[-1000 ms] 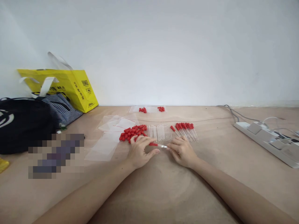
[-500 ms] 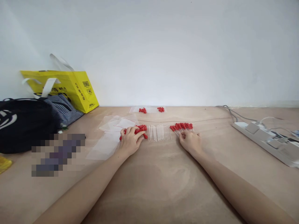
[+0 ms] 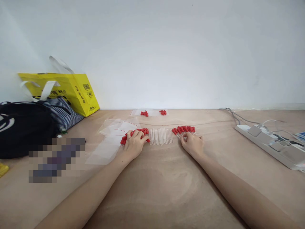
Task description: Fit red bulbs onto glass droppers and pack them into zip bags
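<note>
My left hand [image 3: 134, 144] rests over a pile of red rubber bulbs [image 3: 143, 130], its fingers apart and bent down onto them. Several bulbs show beyond and beside the fingers. Right of this hand lies a row of thin clear dropper tubes [image 3: 160, 136], side by side. Further right, several droppers [image 3: 183, 129] with red bulbs on their far ends lie in a fanned row. My right hand [image 3: 192, 143] is at their near ends, thumb and forefinger closed on a dropper's clear tube; the fingertips are partly hidden.
Clear plastic bags [image 3: 105, 148] lie left of the bulbs. A filled bag [image 3: 152, 112] with red bulbs and tubes lies near the wall. At left stand a yellow bag [image 3: 88, 95], a striped pouch [image 3: 64, 113] and a black bag [image 3: 26, 130]; at right, a power strip [image 3: 269, 144] with cables.
The view has shifted slightly. My left fingers have moved a little among the bulbs, leaving more of them showing at the left. My right hand stays at the droppers.
</note>
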A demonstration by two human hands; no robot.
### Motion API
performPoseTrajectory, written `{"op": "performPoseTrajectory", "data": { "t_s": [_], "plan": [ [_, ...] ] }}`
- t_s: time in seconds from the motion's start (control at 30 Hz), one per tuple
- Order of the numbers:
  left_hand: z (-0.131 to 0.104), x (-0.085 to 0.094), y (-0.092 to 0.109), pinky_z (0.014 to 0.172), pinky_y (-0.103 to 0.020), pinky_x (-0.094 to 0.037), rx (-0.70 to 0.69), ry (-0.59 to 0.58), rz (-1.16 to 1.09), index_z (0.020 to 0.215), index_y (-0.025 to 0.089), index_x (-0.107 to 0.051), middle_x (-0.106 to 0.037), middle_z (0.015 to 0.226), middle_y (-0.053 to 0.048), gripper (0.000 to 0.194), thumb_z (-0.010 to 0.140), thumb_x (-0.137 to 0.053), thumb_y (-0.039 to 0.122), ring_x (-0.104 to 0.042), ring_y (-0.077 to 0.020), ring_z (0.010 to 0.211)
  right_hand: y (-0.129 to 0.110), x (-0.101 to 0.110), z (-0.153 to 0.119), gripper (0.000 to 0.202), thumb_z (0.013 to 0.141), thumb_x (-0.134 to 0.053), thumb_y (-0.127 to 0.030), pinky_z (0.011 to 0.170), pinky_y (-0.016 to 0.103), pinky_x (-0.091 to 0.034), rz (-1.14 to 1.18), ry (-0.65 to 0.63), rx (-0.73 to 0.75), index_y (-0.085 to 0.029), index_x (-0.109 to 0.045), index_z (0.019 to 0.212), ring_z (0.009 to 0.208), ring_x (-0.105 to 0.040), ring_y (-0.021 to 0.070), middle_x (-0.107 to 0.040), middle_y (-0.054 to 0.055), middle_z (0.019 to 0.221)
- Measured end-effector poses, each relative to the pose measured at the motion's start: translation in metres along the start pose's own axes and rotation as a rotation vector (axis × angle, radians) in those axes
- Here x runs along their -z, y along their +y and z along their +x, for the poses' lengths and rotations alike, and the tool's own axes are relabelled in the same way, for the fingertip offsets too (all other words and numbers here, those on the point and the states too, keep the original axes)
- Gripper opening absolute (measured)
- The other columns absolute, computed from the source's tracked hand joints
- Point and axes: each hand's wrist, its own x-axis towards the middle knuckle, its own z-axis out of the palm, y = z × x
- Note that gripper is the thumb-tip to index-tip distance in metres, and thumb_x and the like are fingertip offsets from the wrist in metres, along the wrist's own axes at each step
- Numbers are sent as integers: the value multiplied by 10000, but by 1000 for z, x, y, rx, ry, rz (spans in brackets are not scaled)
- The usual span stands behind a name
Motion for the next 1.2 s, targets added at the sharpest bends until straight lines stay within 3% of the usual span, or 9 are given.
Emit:
{"op": "performPoseTrajectory", "data": {
  "t_s": [0.27,0.47,0.67,0.83,1.0,1.2],
  "plan": [
    [-12,12,17,756,-381,-247,-149,46,-204,859,214,-554,-626,738,-7,232,786,-384,74,-497,-175,756,-14,4,1,240,768,-424,-342,772,349,-242,29,-1,72,-208,-624,764,813,-541,194,-639,37,848],
    [-12,24,23,811,-371,-232,-319,-157,-369,897,210,-546,-627,864,-16,241,821,-339,112,-479,-175,839,-38,3,21,337,758,-410,-416,798,371,-250,-48,-153,-14,-186,-653,721,786,-550,213,-637,79,756],
    [-14,24,27,832,-361,-246,-188,-173,-454,868,201,-544,-604,848,-19,143,811,-439,278,-489,-174,852,-51,0,32,323,740,-422,-378,759,383,-284,-90,-245,-88,-149,-649,752,784,-571,230,-638,120,799],
    [-18,12,29,763,-357,-282,0,-93,-428,905,202,-560,-590,879,-34,235,753,-533,378,-479,-199,856,-55,1,36,271,716,-451,-326,740,386,-302,-91,-272,-100,-148,-648,770,786,-582,245,-640,133,800],
    [-19,5,28,743,-344,-289,0,-50,-427,784,226,-633,-581,843,-20,158,785,-519,335,-480,-176,823,-55,0,38,256,701,-466,-308,746,396,-302,-92,-287,-92,-140,-643,774,793,-585,257,-643,134,791],
    [-17,9,30,737,-336,-286,-15,-56,-451,765,213,-625,-599,834,-12,143,800,-503,280,-489,-168,822,-59,-2,39,227,700,-469,-251,753,394,-299,-98,-286,-81,-126,-638,788,810,-584,255,-644,138,796]
  ]
}}
